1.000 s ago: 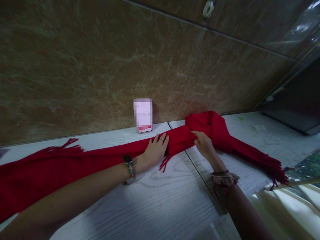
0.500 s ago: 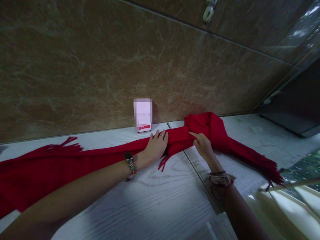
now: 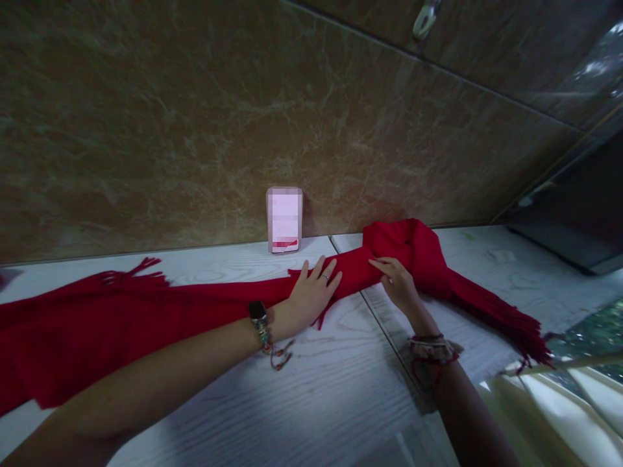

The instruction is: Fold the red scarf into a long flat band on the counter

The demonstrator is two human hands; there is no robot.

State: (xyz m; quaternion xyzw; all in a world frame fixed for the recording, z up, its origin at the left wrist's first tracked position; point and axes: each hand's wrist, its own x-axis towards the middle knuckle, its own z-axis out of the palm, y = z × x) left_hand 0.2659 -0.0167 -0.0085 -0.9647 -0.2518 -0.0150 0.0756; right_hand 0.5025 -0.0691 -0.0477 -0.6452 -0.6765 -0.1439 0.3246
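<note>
A long red scarf [image 3: 121,324] with fringed ends stretches across the white wood-grain counter [image 3: 292,402], with a folded, looped bulk at its right part. My left hand [image 3: 314,292] lies flat on the narrow middle stretch, fingers spread and open, pressing the cloth. Just left of the loop, my right hand [image 3: 399,285] has its index finger stretched over the fabric and its thumb at the lower edge, closed on the scarf. Short fringe strands poke out below my left hand.
A phone [image 3: 285,220] with a blurred screen leans upright against the brown marbled wall [image 3: 170,130] behind the scarf. A dark box-like object [image 3: 574,194] stands at the right. A seam crosses the counter between my hands. A white hook [image 3: 424,23] is on the wall.
My left hand has spread its fingers wider and lies flatter on the scarf, slightly farther right. The right hand stays by the loop. The view has shifted slightly.
</note>
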